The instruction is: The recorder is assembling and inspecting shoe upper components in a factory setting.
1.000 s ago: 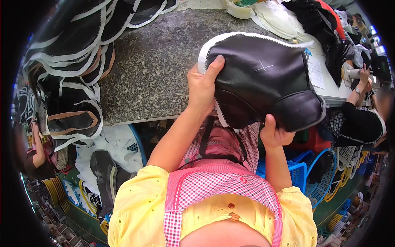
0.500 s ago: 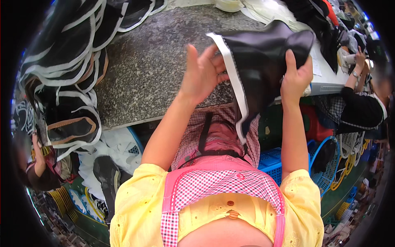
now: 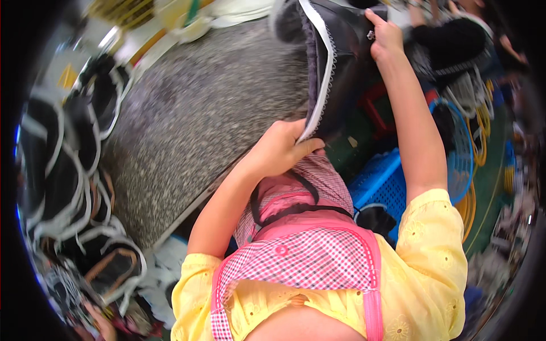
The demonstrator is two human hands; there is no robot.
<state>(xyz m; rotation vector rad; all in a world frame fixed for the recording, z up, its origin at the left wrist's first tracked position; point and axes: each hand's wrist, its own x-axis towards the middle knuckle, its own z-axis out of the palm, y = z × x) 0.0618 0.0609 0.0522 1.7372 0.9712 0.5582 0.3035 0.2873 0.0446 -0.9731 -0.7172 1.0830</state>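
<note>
A glossy black boot upper (image 3: 350, 65) hangs between my hands at the right end of the worktop. White tape with zigzag stitching runs along its near edge, and a dark fuzzy lining shows inside. My left hand (image 3: 287, 146) is closed on the lower end of that taped edge, its fingers partly hidden behind it. Higher up and farther right, my right hand (image 3: 388, 38) grips the upper's other side, thumb against the leather. The far end of the upper is blurred and cut off by the frame's top.
A speckled stone worktop (image 3: 210, 96) lies to the left. Black pieces edged in white (image 3: 62, 176) are heaped at far left. Pale cloth (image 3: 244, 10) lies at the back. A blue plastic basket (image 3: 378, 176) stands below right. A person in black (image 3: 455, 48) is at upper right.
My left hand, spread beside the taped edge before, has closed on its lower end. My right hand still holds the upper, now higher in the picture. The whole view has swung and tilted.
</note>
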